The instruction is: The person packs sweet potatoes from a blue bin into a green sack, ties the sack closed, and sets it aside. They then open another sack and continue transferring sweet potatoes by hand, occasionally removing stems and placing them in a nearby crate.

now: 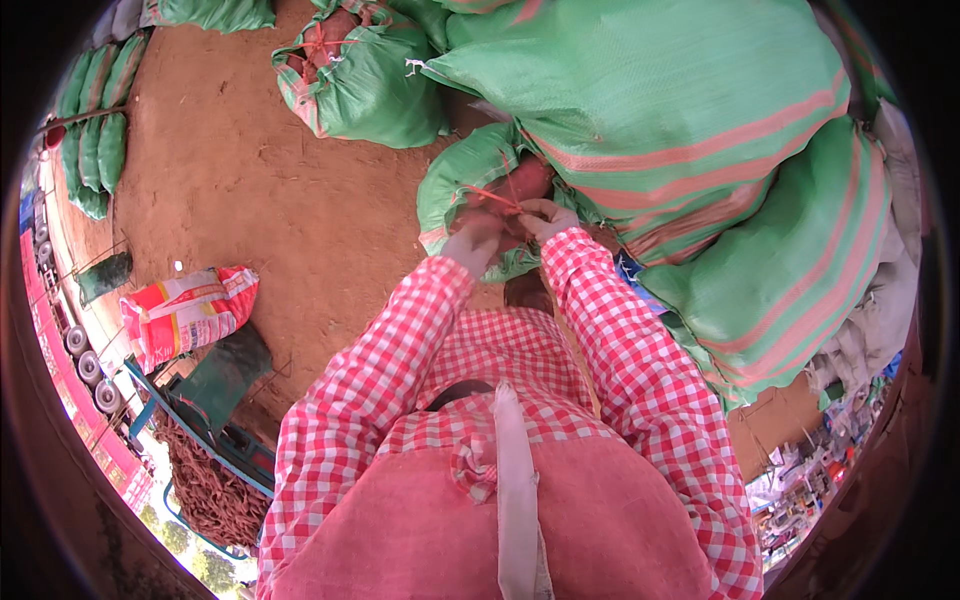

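Observation:
A green woven sack [440, 185] with pale orange stripes stands in front of me, its mouth gaping over reddish tubers [533, 178] that look like sweet potatoes. Red string [490, 196] crosses this mouth. My right hand [548, 217] is closed, thumb and fingers pinching the string at the mouth's right side. At the near left side of the mouth is my left hand [474, 246]; motion smears its fingers, so I cannot tell whether they grip the string. Both forearms wear red-and-white checked sleeves.
Large filled green sacks [660, 90] are heaped at the right. Another sack [370, 85], laced with red string, stands beyond. On the dirt floor [300, 200] at left lies a red-and-white bag [190, 310]. A blue-framed cart [215, 480] heaped with tubers is at lower left.

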Demonstrator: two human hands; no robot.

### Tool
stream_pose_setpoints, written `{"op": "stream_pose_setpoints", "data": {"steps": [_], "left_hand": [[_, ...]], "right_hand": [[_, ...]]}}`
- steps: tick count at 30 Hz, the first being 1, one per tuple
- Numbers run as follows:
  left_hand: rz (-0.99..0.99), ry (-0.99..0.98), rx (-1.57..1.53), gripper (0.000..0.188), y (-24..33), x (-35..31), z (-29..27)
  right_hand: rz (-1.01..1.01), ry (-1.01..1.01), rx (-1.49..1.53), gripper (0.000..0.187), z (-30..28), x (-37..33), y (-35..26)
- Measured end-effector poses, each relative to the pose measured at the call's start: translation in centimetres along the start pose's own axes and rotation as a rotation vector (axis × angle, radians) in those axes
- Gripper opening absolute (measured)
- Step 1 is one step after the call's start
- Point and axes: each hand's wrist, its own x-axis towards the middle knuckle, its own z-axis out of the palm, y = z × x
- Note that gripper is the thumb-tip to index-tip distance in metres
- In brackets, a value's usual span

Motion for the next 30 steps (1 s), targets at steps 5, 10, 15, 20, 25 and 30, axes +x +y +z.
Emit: {"op": "stream_pose_setpoints", "data": {"steps": [5, 10, 15, 20, 25, 30], "left_hand": [[-0.086, 0.001, -0.04, 0.026, 1.4, 4.0, 1.2], [-0.12, -0.042, 0.2, 0.021, 1.7, 4.3, 0.4], [-0.052, 0.163, -0.172, 0.023, -1.5, 0.3, -3.1], [-0.18, 0.408, -0.109, 0.025, -12.5, -9.0, -8.1], [-0.574, 0.583, -0.283, 0.028, -24.6, -22.4, -4.7], [-0.785, 0.445, -0.177, 0.036, -28.9, -28.9, -1.9]], "right_hand": [[-0.118, 0.023, -0.2, 0.027, -0.1, -0.6, 0.3], [-0.289, 0.176, -0.328, 0.03, -0.2, -1.8, 0.4], [-0.511, 0.273, -0.43, 0.022, -0.7, -6.6, 1.4], [-0.536, -0.231, -0.718, 0.025, 0.6, -10.0, 1.3], [-0.387, -0.443, -0.792, 0.034, 3.4, -7.2, -1.7], [-0.37, -0.36, -0.453, 0.037, 3.2, -3.3, -5.9]]}}
